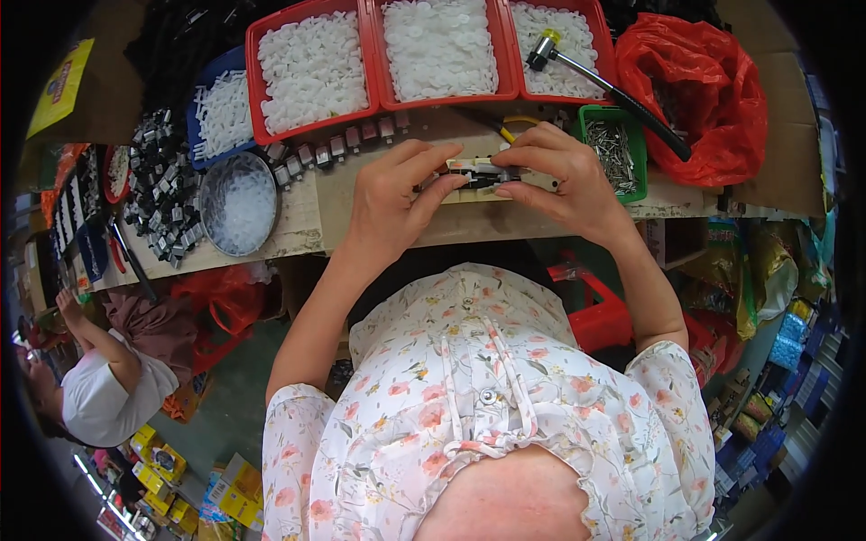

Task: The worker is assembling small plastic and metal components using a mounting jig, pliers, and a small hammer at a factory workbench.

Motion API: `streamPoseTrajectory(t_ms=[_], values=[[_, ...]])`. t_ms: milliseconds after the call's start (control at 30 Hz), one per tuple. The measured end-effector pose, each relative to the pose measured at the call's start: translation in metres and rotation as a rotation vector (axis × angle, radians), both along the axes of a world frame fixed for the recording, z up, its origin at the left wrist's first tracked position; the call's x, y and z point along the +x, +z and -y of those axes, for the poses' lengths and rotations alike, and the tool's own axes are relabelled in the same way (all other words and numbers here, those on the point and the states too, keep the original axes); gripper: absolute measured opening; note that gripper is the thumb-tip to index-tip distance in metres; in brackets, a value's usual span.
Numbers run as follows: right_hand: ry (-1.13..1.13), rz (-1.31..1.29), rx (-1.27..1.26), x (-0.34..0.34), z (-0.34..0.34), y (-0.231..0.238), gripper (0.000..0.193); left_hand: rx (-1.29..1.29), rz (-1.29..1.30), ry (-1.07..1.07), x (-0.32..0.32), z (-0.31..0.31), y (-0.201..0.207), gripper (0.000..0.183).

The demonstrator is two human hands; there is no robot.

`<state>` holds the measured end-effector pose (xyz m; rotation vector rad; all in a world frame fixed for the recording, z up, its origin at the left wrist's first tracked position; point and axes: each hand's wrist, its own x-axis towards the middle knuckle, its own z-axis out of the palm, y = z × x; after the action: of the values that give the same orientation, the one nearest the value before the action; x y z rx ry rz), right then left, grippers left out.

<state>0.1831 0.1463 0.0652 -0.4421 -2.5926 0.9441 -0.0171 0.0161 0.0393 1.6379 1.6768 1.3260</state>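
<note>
Over the front of the workbench, my left hand and my right hand face each other. They pinch the two ends of a small cream and black assembly between thumbs and fingers. The fingertips cover part of it, so its exact kind cannot be made out. Just beyond my hands lie yellow-handled pliers. Left of the assembly, a row of small pinkish and silver block-shaped parts runs along the front of the red trays.
Red trays of white plastic parts stand behind. A hammer reaches from the right tray to a red plastic bag. A green tray holds metal pins. Leftward are a bowl, a blue tray and black-and-silver parts. Another person is at far left.
</note>
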Motion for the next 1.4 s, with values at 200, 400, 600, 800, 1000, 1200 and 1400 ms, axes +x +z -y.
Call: streamPoseTrajectory(t_ms=[200,400,600,800,1000,1200,1400], values=[[-0.009,0.009,-0.027,0.003,0.000,-0.002,0.031,0.172,-0.212,-0.031,-0.005,-0.001,-0.008,0.021],[-0.030,0.013,-0.101,0.007,0.000,-0.007,0.030,0.194,-0.163,0.022,-0.001,0.005,0.003,0.015],[-0.055,0.047,0.020,0.016,-0.006,-0.017,0.028,-0.111,-0.420,0.099,-0.038,0.058,0.011,0.010],[-0.006,0.115,0.080,0.017,-0.005,-0.015,0.024,-0.074,-0.535,0.207,-0.042,0.067,0.017,0.013],[0.005,0.170,0.112,0.016,-0.003,-0.010,0.024,0.056,-0.474,0.102,-0.022,0.039,-0.002,0.014],[-0.013,0.133,0.121,0.011,0.001,-0.020,0.026,0.130,-0.349,0.035,0.006,0.005,-0.024,0.016],[-0.113,0.093,0.017,0.016,0.008,-0.038,0.026,0.148,-0.360,-0.021,0.020,-0.009,-0.035,0.014]])
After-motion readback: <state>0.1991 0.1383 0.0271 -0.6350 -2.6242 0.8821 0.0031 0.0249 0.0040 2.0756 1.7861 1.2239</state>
